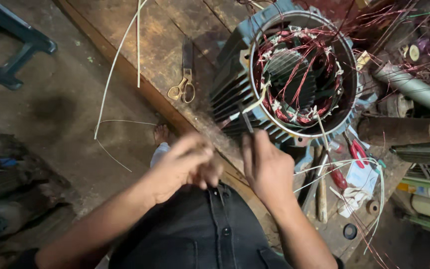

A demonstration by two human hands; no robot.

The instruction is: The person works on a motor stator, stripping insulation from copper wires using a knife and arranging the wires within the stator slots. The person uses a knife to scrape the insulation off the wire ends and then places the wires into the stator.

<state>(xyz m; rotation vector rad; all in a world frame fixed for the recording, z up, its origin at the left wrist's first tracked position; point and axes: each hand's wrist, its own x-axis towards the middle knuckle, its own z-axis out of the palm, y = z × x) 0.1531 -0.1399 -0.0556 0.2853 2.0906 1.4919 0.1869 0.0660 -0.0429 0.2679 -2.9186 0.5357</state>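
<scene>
A blue finned motor housing (235, 74) lies on a wooden workbench (160, 45), its round opening full of red copper windings (299, 74) and white sleeving. My right hand (267, 167) is just below the housing's rim and pinches a thin dark tool (246, 119) that points up at the rim. My left hand (185, 167) is blurred, close to my chest, its fingers curled; whether it holds anything I cannot tell. My dark shirt (210, 229) fills the bottom middle.
Brass-handled scissors (185, 82) lie on the bench left of the motor. Red-handled pliers (357, 152), a screwdriver, white sleeving and loose wire lie at the right. Grey and brown pipes (414, 89) sit at far right. A dark plastic stool (11, 45) stands on the floor, top left.
</scene>
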